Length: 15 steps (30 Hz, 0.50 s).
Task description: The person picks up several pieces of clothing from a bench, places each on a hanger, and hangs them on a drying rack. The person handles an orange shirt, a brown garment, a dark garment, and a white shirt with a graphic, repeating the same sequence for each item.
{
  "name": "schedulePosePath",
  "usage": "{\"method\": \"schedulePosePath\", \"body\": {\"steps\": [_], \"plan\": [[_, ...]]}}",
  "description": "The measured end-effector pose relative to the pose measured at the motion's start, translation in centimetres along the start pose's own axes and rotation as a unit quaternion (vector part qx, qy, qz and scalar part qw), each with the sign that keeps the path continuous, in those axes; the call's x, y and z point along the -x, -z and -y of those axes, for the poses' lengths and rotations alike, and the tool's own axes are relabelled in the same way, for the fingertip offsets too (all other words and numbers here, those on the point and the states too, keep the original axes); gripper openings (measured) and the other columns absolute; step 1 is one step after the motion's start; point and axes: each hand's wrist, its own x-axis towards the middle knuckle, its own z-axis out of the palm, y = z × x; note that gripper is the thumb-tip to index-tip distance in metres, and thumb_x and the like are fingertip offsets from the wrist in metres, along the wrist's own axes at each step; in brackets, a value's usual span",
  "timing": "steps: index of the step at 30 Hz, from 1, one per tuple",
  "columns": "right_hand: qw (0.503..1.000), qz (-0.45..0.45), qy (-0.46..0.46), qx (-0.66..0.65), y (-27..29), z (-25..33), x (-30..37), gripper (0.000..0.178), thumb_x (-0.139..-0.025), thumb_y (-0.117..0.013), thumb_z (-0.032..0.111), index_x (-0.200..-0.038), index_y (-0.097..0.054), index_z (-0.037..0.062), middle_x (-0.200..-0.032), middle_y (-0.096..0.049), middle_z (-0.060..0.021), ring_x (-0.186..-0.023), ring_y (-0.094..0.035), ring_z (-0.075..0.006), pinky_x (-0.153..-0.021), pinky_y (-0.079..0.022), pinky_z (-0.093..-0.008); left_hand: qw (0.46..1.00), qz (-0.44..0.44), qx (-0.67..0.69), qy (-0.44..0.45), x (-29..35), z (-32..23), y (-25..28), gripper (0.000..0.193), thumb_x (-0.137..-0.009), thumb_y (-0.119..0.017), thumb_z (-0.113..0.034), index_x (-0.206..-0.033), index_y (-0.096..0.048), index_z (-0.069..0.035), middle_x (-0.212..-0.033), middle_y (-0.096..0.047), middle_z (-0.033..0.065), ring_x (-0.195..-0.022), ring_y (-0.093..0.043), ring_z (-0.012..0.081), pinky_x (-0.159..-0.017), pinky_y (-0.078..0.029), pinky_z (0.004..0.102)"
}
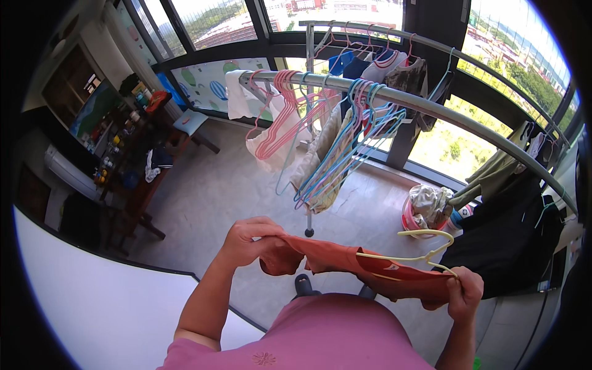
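Across the upper middle and right of the frame runs a grey metal drying rack (394,98) on a tiled balcony floor (228,185); its near rail already carries a bunch of empty pink and blue plastic hangers (333,142) and a few pale garments, while dark clothes (512,234) hang along its right end and more pieces fill the far rail at the top. A basket of crumpled laundry (425,209) sits on the floor at right centre, so by the look of it a good share remains to be hung. In the lower middle of the frame an orange-red garment (364,268) is stretched between both hands, not yet on the rack. The left hand (250,240) is clenched on its left edge, bunching the cloth. The right hand (465,293) grasps the other end together with a pale yellow hanger (425,243), whose arm lies over the fabric; whether it is threaded inside cannot be told.
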Motion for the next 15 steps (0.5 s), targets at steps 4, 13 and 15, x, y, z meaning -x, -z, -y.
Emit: {"method": "schedulePosePath", "body": {"steps": [4,13,15], "plan": [[1.000,-0.007,0.007,-0.001,-0.3,0.7,-0.2,0.010,-0.097,-0.064,0.008,-0.091,-0.069,0.0014,-0.076,-0.068,-0.0109,-0.063,-0.063,-0.0250,-0.060,-0.045,-0.0358,0.999,-0.033,-0.022,-0.011,0.0,-0.1,0.1,0.023,-0.096,-0.076,-0.015,-0.112,-0.079,0.001,-0.103,-0.078,0.0114,-0.098,-0.074,0.0243,-0.086,-0.058,0.0350],[0.999,0.009,0.039,-0.035,-1.4,0.8,-1.3,0.010,-0.094,-0.065,0.001,-0.100,-0.073,-0.0009,-0.077,-0.070,-0.0114,-0.061,-0.064,-0.0238,-0.059,-0.048,-0.0353,0.929,-0.034,-0.257,-0.262,-5.1,-7.5,-4.6,0.025,-0.088,-0.084,-0.020,-0.109,-0.079,-0.008,-0.101,-0.076,0.0054,-0.090,-0.072,0.0250,-0.077,-0.057,0.0362],[0.999,0.004,0.043,-0.027,-1.0,0.4,-1.0,0.014,-0.095,-0.067,0.002,-0.106,-0.074,-0.0020,-0.076,-0.070,-0.0113,-0.061,-0.065,-0.0239,-0.058,-0.050,-0.0348,0.931,-0.027,-0.259,-0.257,-5.5,-6.6,-5.5,0.022,-0.087,-0.083,-0.017,-0.108,-0.079,-0.008,-0.097,-0.075,0.0045,-0.083,-0.071,0.0228,-0.069,-0.056,0.0339]]}}
